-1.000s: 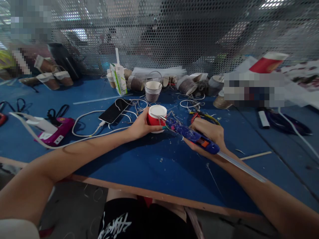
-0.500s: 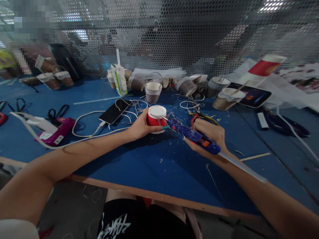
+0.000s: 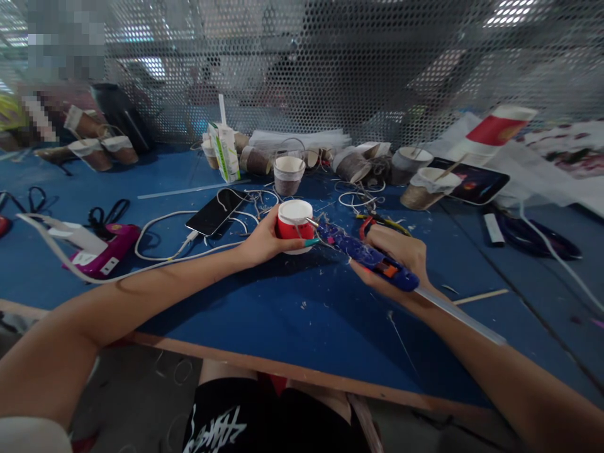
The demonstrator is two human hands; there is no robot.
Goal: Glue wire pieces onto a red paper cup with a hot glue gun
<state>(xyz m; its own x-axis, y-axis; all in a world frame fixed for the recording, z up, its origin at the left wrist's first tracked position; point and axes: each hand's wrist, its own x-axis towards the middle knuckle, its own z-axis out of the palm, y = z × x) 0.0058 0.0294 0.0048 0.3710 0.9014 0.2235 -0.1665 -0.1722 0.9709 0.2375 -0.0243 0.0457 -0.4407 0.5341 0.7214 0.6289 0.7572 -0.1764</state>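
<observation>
My left hand (image 3: 264, 240) is wrapped round the left side of a red and white paper cup (image 3: 295, 229), thumb across its front. The cup's white end faces up. My right hand (image 3: 394, 255) grips a blue glue gun (image 3: 365, 253), whose metal tip points left at the cup's upper right edge; whether it touches is too small to tell. A clear glue stick (image 3: 460, 314) sticks out of the gun's rear, over my right forearm. Fine glue strings cling to the gun.
Behind stand twine-wrapped cups (image 3: 289, 176) and a drink carton (image 3: 225, 151). Left lie a phone (image 3: 214, 212) with a white cable and a magenta power strip (image 3: 106, 251). Right are a propped phone (image 3: 476, 181), a thin stick (image 3: 481, 296) and coiled cord (image 3: 542, 239). A perforated metal screen closes the back.
The whole view has shifted very slightly. Both hands keep their holds on the cup and the glue gun, with hardly any movement between them.
</observation>
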